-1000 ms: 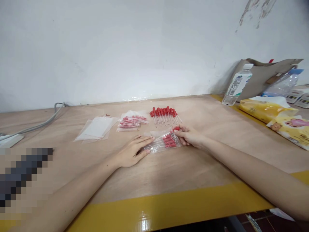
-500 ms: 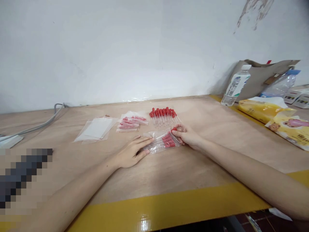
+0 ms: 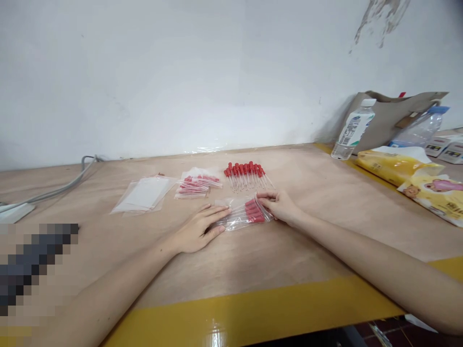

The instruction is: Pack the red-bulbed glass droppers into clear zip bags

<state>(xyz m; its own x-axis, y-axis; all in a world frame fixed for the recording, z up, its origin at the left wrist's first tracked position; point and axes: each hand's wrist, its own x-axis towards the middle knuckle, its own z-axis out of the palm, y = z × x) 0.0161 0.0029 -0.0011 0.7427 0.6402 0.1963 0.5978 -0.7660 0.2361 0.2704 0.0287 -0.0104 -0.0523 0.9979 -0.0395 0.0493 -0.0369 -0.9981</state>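
Observation:
A clear plastic zip bag lies on the table with several droppers inside, their red rubber bulbs to the right and thin clear tubes to the left. My left hand rests on the bag's left end, fingers stretched out flat. At the right end, my right hand pinches the bag's edge between thumb and fingers, close to the red bulbs. Just behind the bag, loose droppers lie side by side, bulbs toward the wall. To their left are filled bags with red bulbs showing.
Flat clear bags are stacked at left, near a grey cable. At the back right stand a water bottle, a grey bag and yellow tissue packs. Yellow tape runs along the table's front edge.
The dropper by my right fingers has gone further into the bag, its red bulb now beside the others. My right hand closes on the bag's edge; my left hand stays put.

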